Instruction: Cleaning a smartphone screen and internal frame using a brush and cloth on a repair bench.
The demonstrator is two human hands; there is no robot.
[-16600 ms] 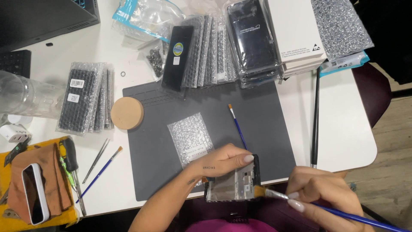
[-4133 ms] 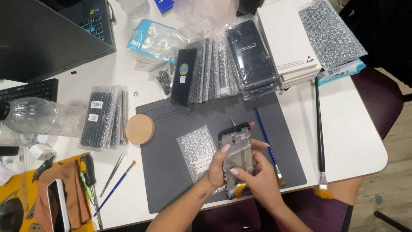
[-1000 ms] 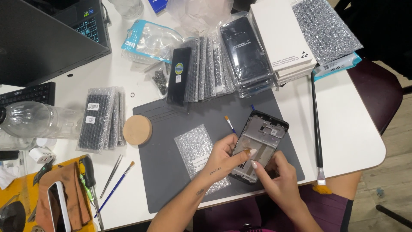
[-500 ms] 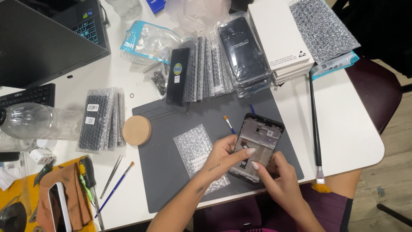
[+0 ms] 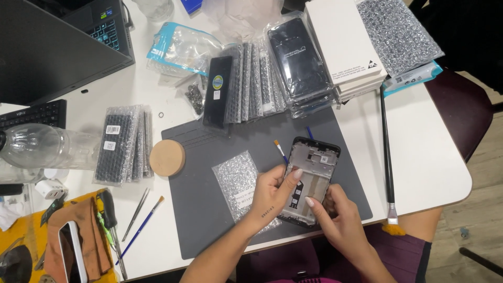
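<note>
Change: the phone frame [image 5: 313, 178], lifted and tilted a second ago, is now lying flatter on the grey mat [image 5: 209, 220], toward 5 o'clock of the worktop [image 5: 419, 157].
Left hand [image 5: 270, 191]: still gripping the frame's left edge.
Right hand [image 5: 335, 217]: fingers pinching its lower right edge.
Brush [image 5: 280, 150]: resting at the frame's 10 o'clock.

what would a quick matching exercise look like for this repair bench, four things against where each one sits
Things:
1. phone frame
2. cork disc
3. bubble-wrap pouch
4. long black brush

Places:
A. on the white table, right of the grey mat
B. on the mat's left edge
C. held between the left hand and right hand
D. flat on the mat, partly under the left hand

Pairs: 1-C, 2-B, 3-D, 4-A
</note>
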